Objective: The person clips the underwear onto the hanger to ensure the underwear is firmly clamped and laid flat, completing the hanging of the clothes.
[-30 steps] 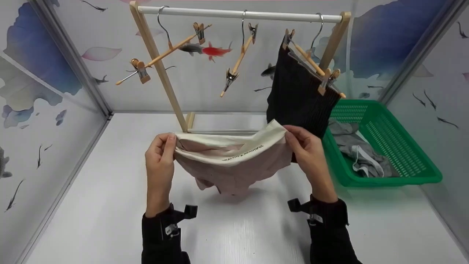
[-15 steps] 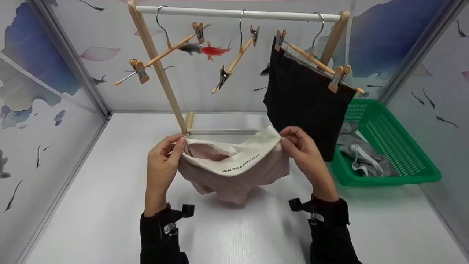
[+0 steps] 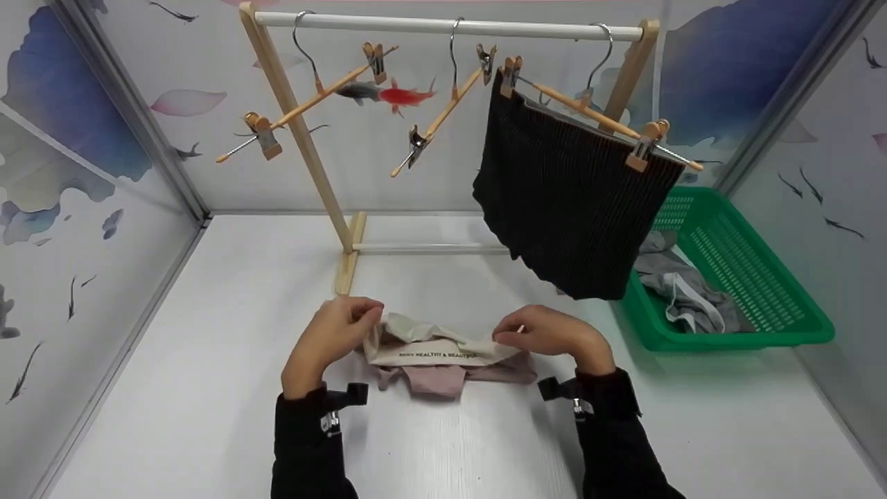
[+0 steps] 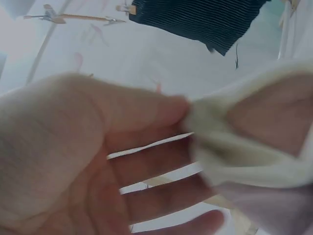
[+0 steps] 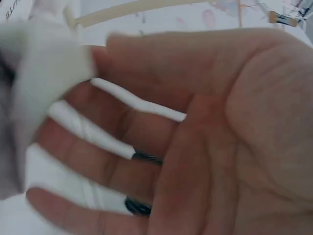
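Observation:
A pair of pink underpants with a cream lettered waistband is low at the table, its lower part crumpled on the white surface. My left hand pinches one end of the waistband between thumb and forefinger, plain in the left wrist view, where the other fingers of that hand are spread. At the opposite end my right hand holds the waistband by the fingertips. The right wrist view shows the cloth blurred beside the thumb and forefinger of this hand.
A wooden rack with a white rail stands behind. From it hang two bare clip hangers, a left one and a middle one, plus a black ribbed garment clipped at right. A green basket holds grey clothing.
Both hands have lowered the underpants from mid-air to the table, and the cloth has folded up beneath the waistband. The black garment and its hanger have swung round to face forward more.

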`<state>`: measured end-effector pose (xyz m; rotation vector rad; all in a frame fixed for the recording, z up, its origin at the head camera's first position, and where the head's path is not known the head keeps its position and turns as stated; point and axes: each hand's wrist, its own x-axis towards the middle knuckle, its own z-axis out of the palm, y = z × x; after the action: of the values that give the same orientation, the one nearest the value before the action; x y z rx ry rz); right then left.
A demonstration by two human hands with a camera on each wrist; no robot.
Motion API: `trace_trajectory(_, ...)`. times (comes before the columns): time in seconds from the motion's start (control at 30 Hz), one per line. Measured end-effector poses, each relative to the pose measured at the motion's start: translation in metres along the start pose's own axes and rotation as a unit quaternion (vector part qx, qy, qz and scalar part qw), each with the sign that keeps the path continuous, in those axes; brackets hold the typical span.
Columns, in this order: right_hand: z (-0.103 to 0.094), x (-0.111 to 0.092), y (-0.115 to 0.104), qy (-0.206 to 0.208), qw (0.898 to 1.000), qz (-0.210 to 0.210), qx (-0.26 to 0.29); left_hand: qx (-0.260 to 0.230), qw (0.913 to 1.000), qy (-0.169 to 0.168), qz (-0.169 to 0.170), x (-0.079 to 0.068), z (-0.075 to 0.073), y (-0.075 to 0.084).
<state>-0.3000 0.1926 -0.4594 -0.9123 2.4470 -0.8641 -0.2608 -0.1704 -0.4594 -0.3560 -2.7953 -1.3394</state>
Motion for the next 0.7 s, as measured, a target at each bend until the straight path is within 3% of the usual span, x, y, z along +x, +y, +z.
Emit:
trace_trajectory(0.07, 0.004, 0.004, 0.004, 0.000, 1.000, 0.028, -0.006, 0.004, 0.9991, -0.039, 0.014, -0.002, -0.001, 0.000)
trace_trajectory(0.13, 0.007, 0.007, 0.008, 0.015, 0.998, 0.057, -0.006, 0.011, 0.9978, -0.056, 0.034, -0.004, -0.003, 0.003)
trace_trajectory(0.2, 0.010, 0.010, 0.009, 0.027, 0.996, 0.084, -0.003, 0.028, 0.9947, -0.065, 0.075, -0.007, -0.004, 0.007)
trace_trajectory(0.4, 0.019, 0.015, 0.010, 0.046, 0.994, 0.103, -0.010, 0.110, 0.9711, -0.082, 0.196, -0.011, 0.007, 0.018)
trace_trajectory(0.5, 0.022, 0.017, 0.009, 0.049, 0.992, 0.114, -0.011, 0.155, 0.9640, -0.072, 0.204, -0.010, 0.015, 0.013)
trace_trajectory(0.7, 0.028, 0.022, 0.008, 0.065, 0.989, 0.128, -0.026, 0.179, 0.9656, -0.068, 0.176, -0.007, 0.014, -0.003)
